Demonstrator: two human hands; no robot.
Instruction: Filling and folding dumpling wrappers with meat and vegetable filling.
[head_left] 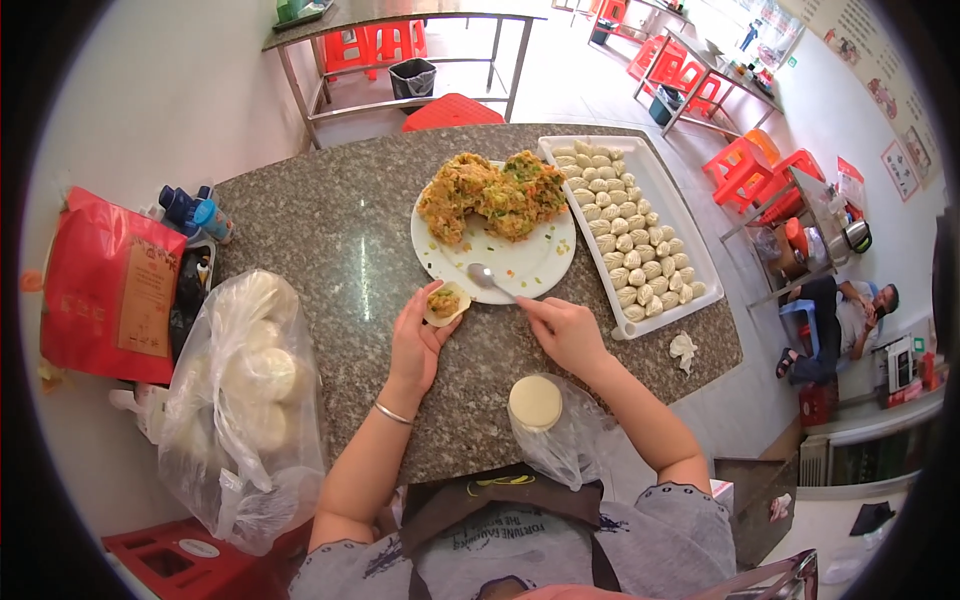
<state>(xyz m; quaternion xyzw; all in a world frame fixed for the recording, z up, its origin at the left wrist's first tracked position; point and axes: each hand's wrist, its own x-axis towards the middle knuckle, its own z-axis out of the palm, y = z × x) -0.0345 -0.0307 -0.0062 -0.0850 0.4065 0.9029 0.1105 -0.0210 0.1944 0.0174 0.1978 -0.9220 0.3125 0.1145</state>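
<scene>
Speckled grey stone, polished and rounded at its corners, makes up the counter (330, 240) I work at, with pale floor tiles and red plastic stools beyond it. At my left sits a big, crinkled clear plastic bag (245, 400) bulging with smooth white buns. Across the counter, a long white rectangular tray (672, 205) holds tight rows of small, pale, pleated dumplings (625, 245). Beside it, a round white plate (520, 265) carries a coarse, crumbly mound of orange and green filling (495, 190). Near my body, a stack of thin round dough wrappers (535, 402) rests in a thin clear bag. My left hand (415, 345) is cupped, fingers half curled, cradling one soft round wrapper (445, 302) with a dab of filling in its middle, just off the plate's rim. My right hand (567, 330) is closed, fingers pinching the handle of a shiny metal spoon (487, 278), whose bowl lies on the plate.
</scene>
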